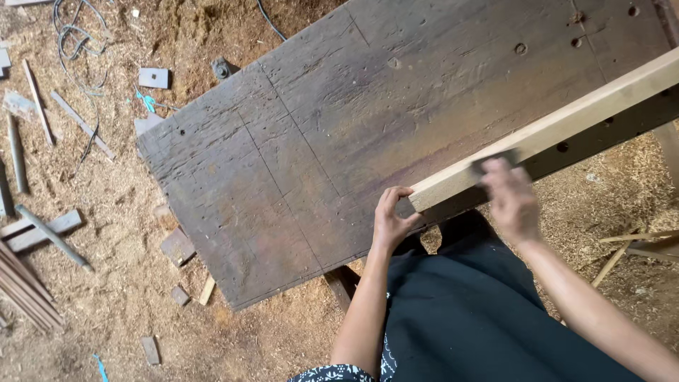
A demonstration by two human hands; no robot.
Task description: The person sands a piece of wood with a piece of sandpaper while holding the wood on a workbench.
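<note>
Left hand [391, 219] clamps the near end of our pale plank [552, 131], fingers curled over it. Right hand [511, 200], blurred, presses a dark sanding pad [495, 161] on the plank's side. Plank runs from centre to the right edge, lying on a dark workbench [318, 148]. Sawdust floor [106, 297], offcuts [42, 230] at left.

Wooden beam [559, 127] lies along counter [318, 155] right edge. Left hand [391, 223] at beam's near end, right hand [511, 201] on beam just right. Scrap offcuts [42, 230] and cable [74, 42] on floor [106, 297] left of counter.
</note>
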